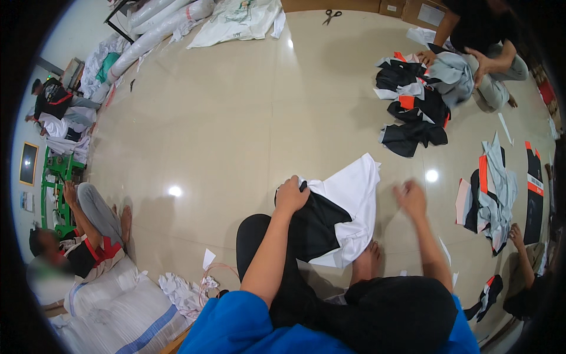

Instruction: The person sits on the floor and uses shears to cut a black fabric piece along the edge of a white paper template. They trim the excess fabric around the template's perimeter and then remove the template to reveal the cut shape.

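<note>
A black and white fabric piece (pixel 354 194) hangs in front of my knees, its white part to the right and its black part to the left. My left hand (pixel 291 196) is closed on the upper left edge of this cloth, where a dark fold shows at the fingertips. Off to the right of the cloth, touching nothing that I can see, is my right hand (pixel 411 199); motion blurs its fingers. My bare foot (pixel 368 262) rests on the floor by the cloth's lower right edge.
Heaped black, grey and orange cut fabric (pixel 413 112) lies far right beside a crouching person (pixel 483 53). More grey and orange pieces (pixel 495 189) are at the right, near another person's hand (pixel 516 236). Scissors (pixel 332 16) lie far off. White sacks (pixel 118 307) and a seated person (pixel 88 242) occupy the left.
</note>
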The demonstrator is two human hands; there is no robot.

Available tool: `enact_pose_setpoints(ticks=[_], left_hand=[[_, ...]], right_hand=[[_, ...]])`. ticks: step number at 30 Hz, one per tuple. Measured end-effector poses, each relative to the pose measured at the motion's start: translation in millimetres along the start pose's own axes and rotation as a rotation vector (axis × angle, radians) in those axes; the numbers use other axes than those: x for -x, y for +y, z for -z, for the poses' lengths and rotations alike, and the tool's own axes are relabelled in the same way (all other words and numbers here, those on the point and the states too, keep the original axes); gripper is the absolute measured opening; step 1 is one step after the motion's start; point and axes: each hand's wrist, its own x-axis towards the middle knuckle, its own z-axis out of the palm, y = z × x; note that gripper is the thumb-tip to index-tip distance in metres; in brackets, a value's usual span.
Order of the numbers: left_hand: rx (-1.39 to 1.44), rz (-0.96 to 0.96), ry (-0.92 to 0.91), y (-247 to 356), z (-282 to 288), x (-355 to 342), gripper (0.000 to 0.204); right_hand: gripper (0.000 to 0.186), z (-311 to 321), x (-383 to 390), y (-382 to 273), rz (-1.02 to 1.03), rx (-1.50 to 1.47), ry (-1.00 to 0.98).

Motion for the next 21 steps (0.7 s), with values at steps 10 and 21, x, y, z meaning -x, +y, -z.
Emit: enact_pose_setpoints(ticks=[10, 21], left_hand=[[-0.029, 0.037, -0.036, -28.2, 24.2, -1.6, 0.059], [-0.001, 0.234, 0.082, -67.4, 43.4, -8.9, 0.065]], right_hand=[[0.025, -45.4, 129.6, -57.9, 0.102, -0.337, -0.205], [0.057, -22.0, -8.8, -111.7, 0.624, -0.146, 0.08]])
